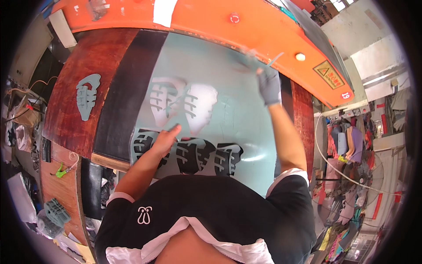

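Note:
A pale grey-green sheet (237,110) lies across a black board in front of me. Three dark shoe-upper-shaped openings (191,156) run along its near part. Beyond them are two shiny, pale shapes of the same kind (201,105), the left one blurred. My left hand (166,141), bare, is over the sheet between the openings and the shapes, a finger stretched forward and nothing visible in it. My right hand (269,87), in a grey glove, is at the sheet's far right below the orange machine beam. Its fingers look closed at a motion-blurred, pale thing (251,60).
The orange beam (202,20) with a red button spans the far side. A grey-green cut piece (87,96) lies on the red-brown board (66,110) at left. Lower left, a stack of similar pieces (57,212) sits beside a wooden ledge. Hanging materials (351,145) crowd the right.

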The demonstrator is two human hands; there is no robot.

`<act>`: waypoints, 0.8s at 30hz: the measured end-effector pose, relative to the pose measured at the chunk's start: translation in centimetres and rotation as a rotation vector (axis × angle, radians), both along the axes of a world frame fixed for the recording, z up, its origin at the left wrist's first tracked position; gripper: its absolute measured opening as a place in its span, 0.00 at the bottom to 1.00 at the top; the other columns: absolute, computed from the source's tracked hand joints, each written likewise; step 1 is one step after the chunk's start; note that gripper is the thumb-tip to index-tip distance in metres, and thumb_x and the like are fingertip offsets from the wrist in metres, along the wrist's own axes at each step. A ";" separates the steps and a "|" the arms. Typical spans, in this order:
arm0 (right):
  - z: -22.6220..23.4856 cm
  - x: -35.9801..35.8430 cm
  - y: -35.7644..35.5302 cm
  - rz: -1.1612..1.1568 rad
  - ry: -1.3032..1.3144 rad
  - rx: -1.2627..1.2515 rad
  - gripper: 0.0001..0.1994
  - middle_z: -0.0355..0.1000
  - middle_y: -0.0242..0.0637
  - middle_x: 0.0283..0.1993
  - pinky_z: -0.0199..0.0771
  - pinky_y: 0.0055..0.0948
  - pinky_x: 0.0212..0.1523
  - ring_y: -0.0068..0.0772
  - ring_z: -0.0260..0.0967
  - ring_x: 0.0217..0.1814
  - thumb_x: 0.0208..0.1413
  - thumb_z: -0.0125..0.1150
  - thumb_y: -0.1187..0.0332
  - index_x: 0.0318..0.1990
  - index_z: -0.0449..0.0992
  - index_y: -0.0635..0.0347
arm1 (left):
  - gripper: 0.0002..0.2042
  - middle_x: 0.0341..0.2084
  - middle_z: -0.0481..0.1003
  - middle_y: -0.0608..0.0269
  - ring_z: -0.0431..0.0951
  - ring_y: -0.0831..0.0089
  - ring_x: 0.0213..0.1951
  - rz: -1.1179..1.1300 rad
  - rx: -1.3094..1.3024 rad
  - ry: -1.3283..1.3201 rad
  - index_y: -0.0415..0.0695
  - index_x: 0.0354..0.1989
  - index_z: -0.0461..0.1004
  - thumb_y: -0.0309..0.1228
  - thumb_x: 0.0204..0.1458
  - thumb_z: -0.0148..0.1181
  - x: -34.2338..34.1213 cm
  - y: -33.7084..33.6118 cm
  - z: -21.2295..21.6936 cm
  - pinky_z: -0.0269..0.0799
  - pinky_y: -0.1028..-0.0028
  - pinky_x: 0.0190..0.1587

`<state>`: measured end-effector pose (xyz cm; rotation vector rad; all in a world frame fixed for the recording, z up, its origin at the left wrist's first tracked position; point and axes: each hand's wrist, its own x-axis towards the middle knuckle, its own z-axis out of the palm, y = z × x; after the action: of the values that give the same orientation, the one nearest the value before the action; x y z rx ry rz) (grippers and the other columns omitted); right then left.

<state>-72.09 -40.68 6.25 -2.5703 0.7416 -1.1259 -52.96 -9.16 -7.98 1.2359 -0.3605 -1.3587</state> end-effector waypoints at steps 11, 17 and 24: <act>-9.8 -5.2 11.3 0.155 0.056 0.048 0.06 0.73 0.39 0.35 0.70 0.31 0.36 0.39 0.68 0.34 0.57 0.53 0.69 0.33 0.73 0.60 | 0.19 0.54 0.65 0.53 0.74 0.62 0.45 -0.283 -0.410 -0.049 0.40 0.57 0.58 0.33 0.59 0.49 -7.5 2.9 3.2 0.68 0.64 0.50; -10.0 -6.2 11.4 0.194 -0.092 0.224 0.07 0.74 0.39 0.35 0.68 0.31 0.34 0.36 0.67 0.31 0.57 0.53 0.67 0.32 0.73 0.60 | 0.15 0.45 0.71 0.54 0.76 0.64 0.34 -0.351 0.022 0.752 0.46 0.50 0.64 0.40 0.59 0.47 -10.6 -4.0 1.5 0.72 0.62 0.39; -11.7 -6.3 12.4 0.027 -0.017 0.114 0.05 0.73 0.35 0.33 0.70 0.37 0.36 0.43 0.68 0.37 0.51 0.59 0.66 0.34 0.75 0.54 | 0.14 0.37 0.73 0.58 0.74 0.67 0.29 -0.398 0.052 0.640 0.44 0.47 0.62 0.40 0.59 0.46 -11.9 -4.3 1.8 0.71 0.64 0.33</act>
<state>-78.43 -28.32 -5.43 -2.4663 0.7425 -1.0646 -64.88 -13.50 -6.13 0.7252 -0.1162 -2.0282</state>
